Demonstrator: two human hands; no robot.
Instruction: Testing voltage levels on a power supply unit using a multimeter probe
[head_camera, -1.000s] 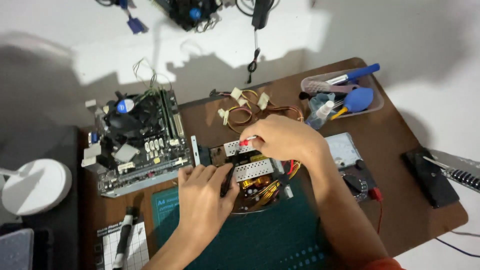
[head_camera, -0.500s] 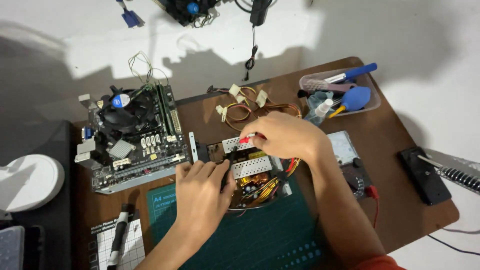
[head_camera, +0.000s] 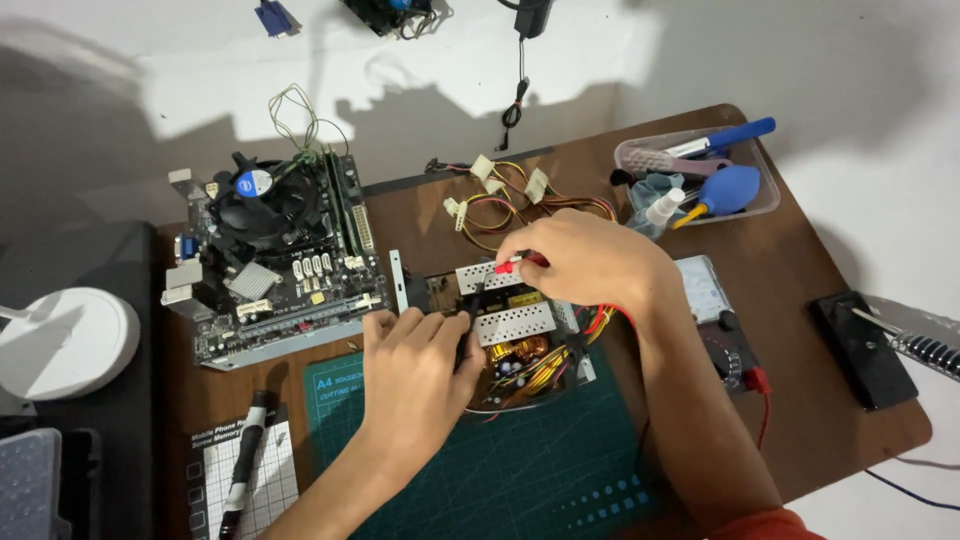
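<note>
An opened power supply board (head_camera: 515, 335) with silver heat sinks, copper coils and coloured wires lies on the green cutting mat (head_camera: 480, 480). My left hand (head_camera: 415, 375) rests on the board's left side, fingers curled against it. My right hand (head_camera: 590, 262) is over the board's upper edge and pinches a thin red-tipped probe (head_camera: 508, 266), its tip pointing down at the board. A bundle of yellow, red and black cables with white connectors (head_camera: 500, 195) runs from the board toward the back.
A motherboard with a black fan cooler (head_camera: 270, 250) sits left of the board. A clear tray of tools and a blue blower (head_camera: 700, 175) stands at the back right. A multimeter (head_camera: 720, 320), a black case (head_camera: 860, 345), a pen (head_camera: 240, 470) and a white round lamp base (head_camera: 60, 340) surround the brown table (head_camera: 820, 440).
The view has shifted slightly. Both hands stay on the power supply board, the right one holding the red-tipped probe at the same spot.
</note>
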